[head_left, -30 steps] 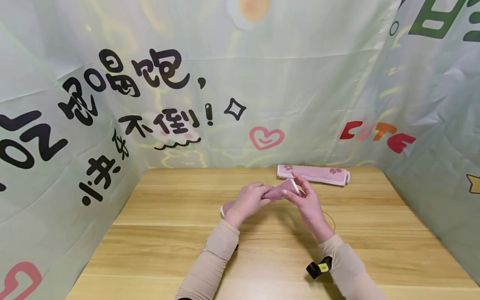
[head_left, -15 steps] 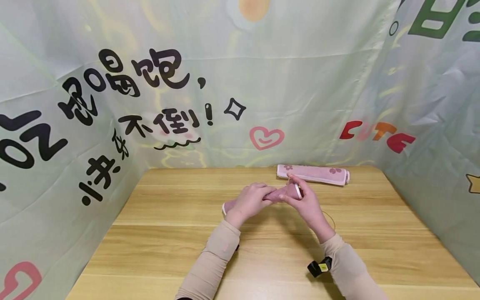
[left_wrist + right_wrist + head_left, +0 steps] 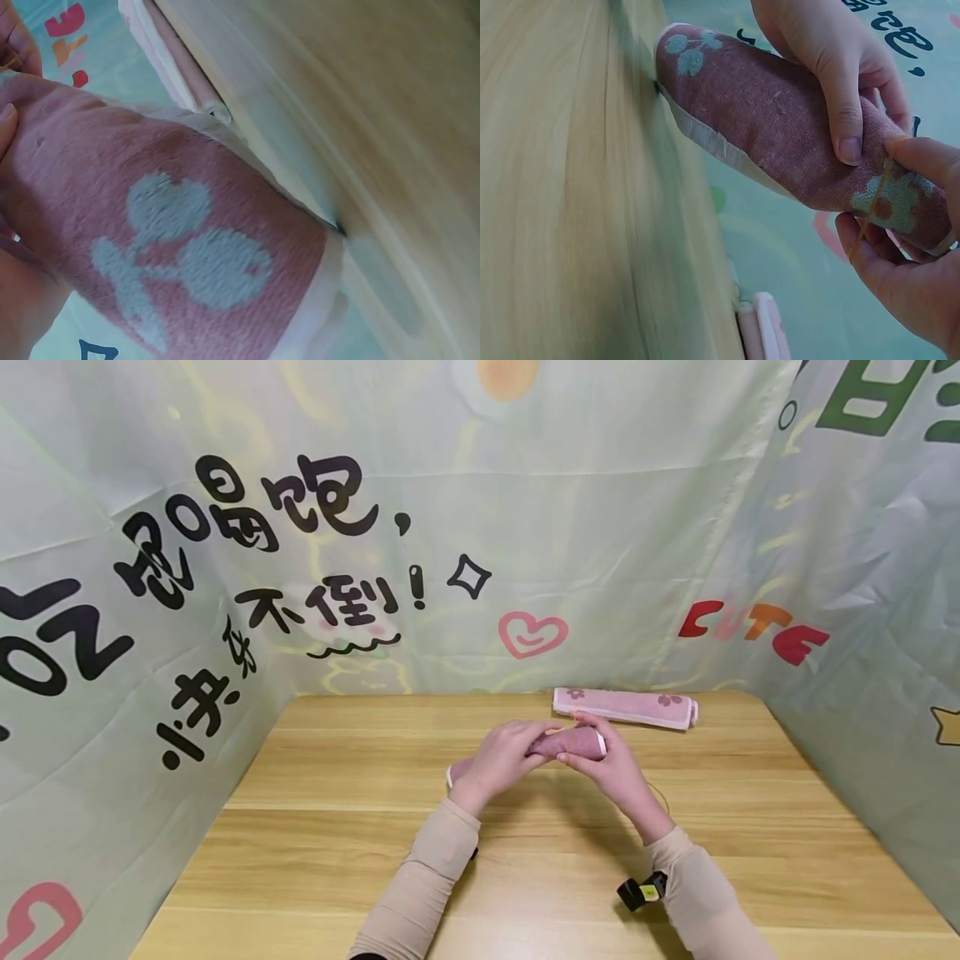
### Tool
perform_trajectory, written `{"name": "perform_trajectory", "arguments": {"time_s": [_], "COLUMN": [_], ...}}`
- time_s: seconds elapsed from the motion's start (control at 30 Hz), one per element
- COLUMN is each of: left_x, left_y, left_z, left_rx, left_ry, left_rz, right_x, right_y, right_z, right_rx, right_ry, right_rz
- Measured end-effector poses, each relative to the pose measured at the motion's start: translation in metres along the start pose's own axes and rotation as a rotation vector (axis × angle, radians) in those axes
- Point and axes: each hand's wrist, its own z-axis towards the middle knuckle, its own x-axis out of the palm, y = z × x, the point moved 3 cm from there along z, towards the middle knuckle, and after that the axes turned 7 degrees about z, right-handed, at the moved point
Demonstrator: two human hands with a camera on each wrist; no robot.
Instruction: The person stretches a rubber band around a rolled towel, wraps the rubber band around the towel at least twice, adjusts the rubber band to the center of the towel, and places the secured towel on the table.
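Observation:
A rolled dark pink towel with pale cherry-like patterns and white edges is held aslant over the table. My left hand grips it near its middle, thumb along one side in the right wrist view. At the towel's right end is my right hand, finger and thumb on opposite sides of the roll. They hold a thin tan rubber band, which crosses the towel there. In the left wrist view the other end of the towel fills much of the picture, its white edge close to the tabletop.
Behind the hands, a second rolled towel, light pink with flower patterns, lies near the back edge of the wooden table. Another thin rubber band lies beside my right wrist. Printed cloth walls stand at the back and sides.
My right fingers have moved left along the towel with the rubber band, from its right end inward. More of that end now shows beyond them. The left hand stays nearly still.

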Motion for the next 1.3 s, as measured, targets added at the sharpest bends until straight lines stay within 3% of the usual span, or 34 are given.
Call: {"name": "perform_trajectory", "arguments": {"time_s": [0.3, 0.73, 1.03, 1.3], "left_x": [-0.0016, -0.0047, -0.0069, -0.0096], "left_y": [-0.0030, -0.0064, -0.0075, -0.0044], "left_z": [-0.0016, -0.0016, 0.0006, -0.0007], "left_rx": [0.118, 0.187, 0.140, 0.034], "left_ry": [-0.094, -0.248, -0.323, -0.345], "left_rz": [0.060, 0.188, 0.239, 0.262], "right_x": [-0.0030, -0.0016, 0.0011, 0.0048], "right_y": [0.0002, 0.0019, 0.0043, -0.0027], "right_z": [0.0020, 0.0033, 0.0029, 0.0019], "right_rx": [0.017, 0.024, 0.059, 0.222], "right_ry": [0.009, 0.039, 0.057, 0.035], "right_rz": [0.023, 0.077, 0.169, 0.343]}}
